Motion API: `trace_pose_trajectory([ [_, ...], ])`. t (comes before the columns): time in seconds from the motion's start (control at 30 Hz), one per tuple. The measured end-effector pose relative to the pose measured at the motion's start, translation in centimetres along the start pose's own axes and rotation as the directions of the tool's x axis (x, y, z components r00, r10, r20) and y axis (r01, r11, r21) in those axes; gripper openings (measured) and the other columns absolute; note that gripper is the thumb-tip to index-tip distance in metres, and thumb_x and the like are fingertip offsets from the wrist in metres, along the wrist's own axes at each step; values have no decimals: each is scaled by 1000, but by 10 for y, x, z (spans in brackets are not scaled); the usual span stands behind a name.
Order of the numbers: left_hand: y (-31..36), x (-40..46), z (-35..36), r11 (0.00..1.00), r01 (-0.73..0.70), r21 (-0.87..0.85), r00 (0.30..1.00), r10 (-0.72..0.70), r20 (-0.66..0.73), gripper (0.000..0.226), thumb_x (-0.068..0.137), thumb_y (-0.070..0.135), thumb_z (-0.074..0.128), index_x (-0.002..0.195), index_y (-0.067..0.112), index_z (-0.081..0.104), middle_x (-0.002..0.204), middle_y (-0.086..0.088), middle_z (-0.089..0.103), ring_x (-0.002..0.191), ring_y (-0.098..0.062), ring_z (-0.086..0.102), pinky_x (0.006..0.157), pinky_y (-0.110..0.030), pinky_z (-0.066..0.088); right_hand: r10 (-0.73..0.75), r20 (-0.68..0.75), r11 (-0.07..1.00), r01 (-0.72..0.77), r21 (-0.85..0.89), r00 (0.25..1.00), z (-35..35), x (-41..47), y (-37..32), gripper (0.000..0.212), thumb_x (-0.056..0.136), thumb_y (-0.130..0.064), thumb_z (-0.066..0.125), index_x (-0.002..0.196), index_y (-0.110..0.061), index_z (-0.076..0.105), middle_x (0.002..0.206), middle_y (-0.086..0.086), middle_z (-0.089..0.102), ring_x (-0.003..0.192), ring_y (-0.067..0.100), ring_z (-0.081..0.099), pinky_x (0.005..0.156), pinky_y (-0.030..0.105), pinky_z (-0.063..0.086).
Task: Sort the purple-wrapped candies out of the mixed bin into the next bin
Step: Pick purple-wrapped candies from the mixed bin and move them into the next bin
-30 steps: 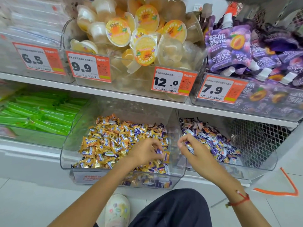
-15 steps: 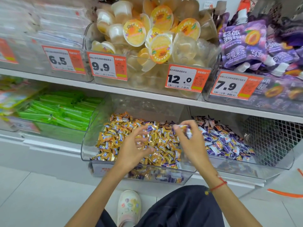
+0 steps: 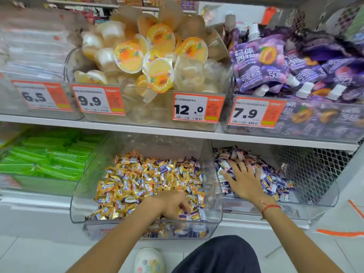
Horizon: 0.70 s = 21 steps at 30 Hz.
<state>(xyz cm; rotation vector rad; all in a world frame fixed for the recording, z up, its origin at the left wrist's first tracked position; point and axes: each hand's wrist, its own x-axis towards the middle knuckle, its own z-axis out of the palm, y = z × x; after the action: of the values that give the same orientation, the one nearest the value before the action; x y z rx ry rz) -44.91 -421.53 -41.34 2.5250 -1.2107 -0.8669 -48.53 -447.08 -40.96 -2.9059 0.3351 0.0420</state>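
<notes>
Purple-wrapped candies (image 3: 275, 181) piled in next bin (image 3: 315, 203), right of mixed bin (image 3: 213, 211) | my right hand (image 3: 243, 178) flat on them, fingers spread | left hand (image 3: 172, 203) curled into mixed bin, grasp unclear

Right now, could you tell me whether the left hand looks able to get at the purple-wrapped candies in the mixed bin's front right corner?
Probably yes: the left hand is already inside the open-topped mixed bin, its fingers among the purple-wrapped candies there, with nothing covering them.

Bright, even shop light, soft shadows. Motion blur smears left bins (image 3: 35, 56) and price tags (image 3: 42, 96). Wide-angle bend at edges. Glare on clear bin fronts (image 3: 212, 198).
</notes>
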Motion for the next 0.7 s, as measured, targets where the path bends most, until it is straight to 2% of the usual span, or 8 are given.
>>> trace_pose_trajectory([
  [0.07,1,2,-3,995,12,96,1000,-14,26,41,78,33,77,117,24,66,127,8,60,115,-15,54,94,-40,48,-40,-157,999,44,20,987,-3,-12,-2,56,99,-55,31,147,-27,32,157,7,20,145,34,12,116,57,8],
  [0.13,3,1,-7,990,24,141,999,-21,-25,37,79,35,75,113,21,68,123,5,60,111,-16,54,90,-35,47,-109,-390,988,142,56,915,-10,-29,-10,46,96,-43,48,134,-18,51,145,12,41,136,36,30,110,58,26],
  [0.23,0,-5,-4,998,38,46,980,-28,-196,27,82,39,71,104,23,69,112,8,63,102,-11,56,86,-32,47,-175,-552,928,323,184,816,-25,-56,-35,24,91,-18,61,115,-16,62,119,2,57,111,17,47,88,35,47],
  [0.33,-8,-13,6,954,-17,-298,891,-121,-438,12,81,43,72,85,31,69,89,16,69,84,-1,62,80,-32,53,-229,-442,847,401,350,868,-42,-76,-70,14,94,-18,57,101,-25,67,93,-16,61,82,2,53,67,11,40],
  [0.43,0,-29,10,752,-182,-633,787,-275,-553,20,75,36,76,85,19,71,81,6,72,75,-5,68,73,-26,56,-302,-233,835,374,404,924,-37,-74,-98,24,96,-28,54,119,-27,62,106,-8,64,88,2,59,76,19,46],
  [0.57,16,-54,7,554,-363,-749,659,-416,-627,22,70,33,75,85,17,72,81,3,74,77,-9,70,71,-19,54,-353,21,832,304,465,935,-27,-65,-124,37,97,-36,50,133,-30,49,127,-11,57,115,7,54,97,31,45],
  [0.63,13,-65,12,589,-316,-744,669,-418,-615,14,79,25,74,92,21,72,87,9,74,82,-4,69,77,-21,54,-366,15,775,296,558,931,-26,-63,-129,22,96,-25,54,117,-26,62,109,-16,62,101,0,58,91,26,46],
  [0.7,2,-75,22,836,-78,-544,641,-375,-669,18,86,30,68,104,31,70,101,21,68,91,6,63,82,-22,53,-353,8,810,302,503,935,-28,-59,-127,18,97,-17,51,105,-25,65,97,-16,63,84,5,62,78,28,51],
])
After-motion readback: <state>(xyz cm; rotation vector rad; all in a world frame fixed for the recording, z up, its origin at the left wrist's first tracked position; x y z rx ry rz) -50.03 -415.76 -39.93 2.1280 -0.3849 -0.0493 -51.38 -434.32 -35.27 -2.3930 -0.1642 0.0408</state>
